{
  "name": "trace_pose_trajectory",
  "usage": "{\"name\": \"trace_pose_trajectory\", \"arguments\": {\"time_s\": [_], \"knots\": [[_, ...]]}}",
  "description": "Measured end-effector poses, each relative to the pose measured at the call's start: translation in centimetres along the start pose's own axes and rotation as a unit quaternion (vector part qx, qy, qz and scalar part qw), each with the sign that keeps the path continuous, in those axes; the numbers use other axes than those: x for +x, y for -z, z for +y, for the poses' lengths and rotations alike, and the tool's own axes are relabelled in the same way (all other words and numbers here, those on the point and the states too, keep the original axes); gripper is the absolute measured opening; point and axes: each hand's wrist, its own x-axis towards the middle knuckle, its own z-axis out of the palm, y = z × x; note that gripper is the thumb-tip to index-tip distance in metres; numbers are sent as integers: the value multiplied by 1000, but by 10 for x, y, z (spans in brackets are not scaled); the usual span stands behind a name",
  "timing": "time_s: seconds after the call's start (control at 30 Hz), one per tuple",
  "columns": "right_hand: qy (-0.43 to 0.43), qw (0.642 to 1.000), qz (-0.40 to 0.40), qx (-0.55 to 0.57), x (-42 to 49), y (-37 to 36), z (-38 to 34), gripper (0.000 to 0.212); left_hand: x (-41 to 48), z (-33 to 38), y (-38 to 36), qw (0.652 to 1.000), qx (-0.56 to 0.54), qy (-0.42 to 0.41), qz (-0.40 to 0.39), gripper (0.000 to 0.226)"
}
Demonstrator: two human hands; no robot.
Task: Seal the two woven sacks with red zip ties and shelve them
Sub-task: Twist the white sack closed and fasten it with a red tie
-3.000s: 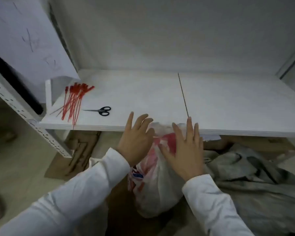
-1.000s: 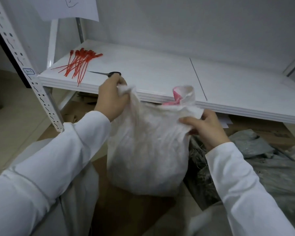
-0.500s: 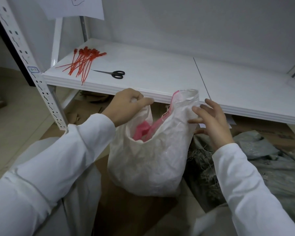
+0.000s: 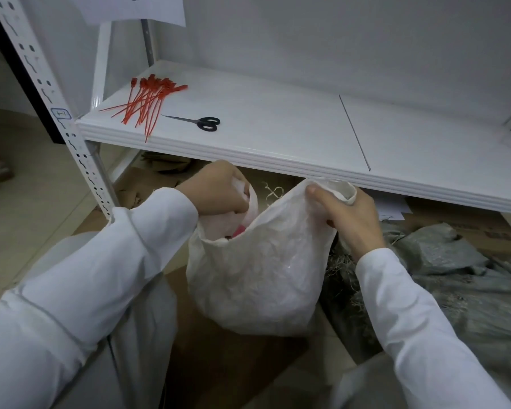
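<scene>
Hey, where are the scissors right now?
In the head view, the scissors lie on the white shelf near its left end, just right of the bundle of red zip ties.

The white sack (image 4: pixel 257 276) hides fingertips of the left hand (image 4: pixel 216 190).

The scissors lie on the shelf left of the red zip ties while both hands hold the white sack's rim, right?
Not quite: the head view shows the scissors lying on the shelf right of the red zip ties, not left. The left hand and right hand do hold the white sack by its rim.
</scene>
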Motion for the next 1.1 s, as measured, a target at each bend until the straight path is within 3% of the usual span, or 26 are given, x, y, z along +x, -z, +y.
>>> {"name": "trace_pose_trajectory", "arguments": {"time_s": [0.13, 0.23, 0.3, 0.43, 0.53, 0.67, 0.83, 0.9, 1.0, 1.03, 1.1], "knots": [[-28, 998, 24, 52, 3, 9, 0, 63, 4, -8, 5, 986, -27, -8, 163, 24], [-23, 996, 55, 68, 9, 16, 5, 36, 5, -15, 12, 961, -55, 2, 272, 29], [-17, 995, 87, 52, 15, 22, 10, 20, 6, -20, 19, 944, -91, 31, 316, 39], [-26, 984, 156, 79, 26, 37, 15, 19, 8, -27, 33, 902, -212, 102, 362, 41], [-12, 981, 174, 84, 23, 38, 13, 19, 9, -31, 31, 897, -292, 113, 311, 43], [9, 989, 123, 78, 15, 25, 8, 40, 5, -21, 24, 914, -337, 58, 217, 12], [-13, 992, 49, 116, 6, 19, 2, 50, 4, -9, 22, 908, -390, 43, 148, 22], [-10, 984, 2, 178, 4, 18, 1, 51, 6, 0, 20, 911, -395, 55, 101, 21], [9, 969, -109, 221, 0, 16, 2, 88, 6, 2, 16, 922, -382, 42, 53, 26], [25, 969, -154, 190, -1, 14, 4, 104, 4, -2, 13, 927, -372, 14, 46, 29], [69, 965, -239, 87, -4, 11, 6, 123, -1, -10, 10, 944, -329, -16, 32, 56]]}}
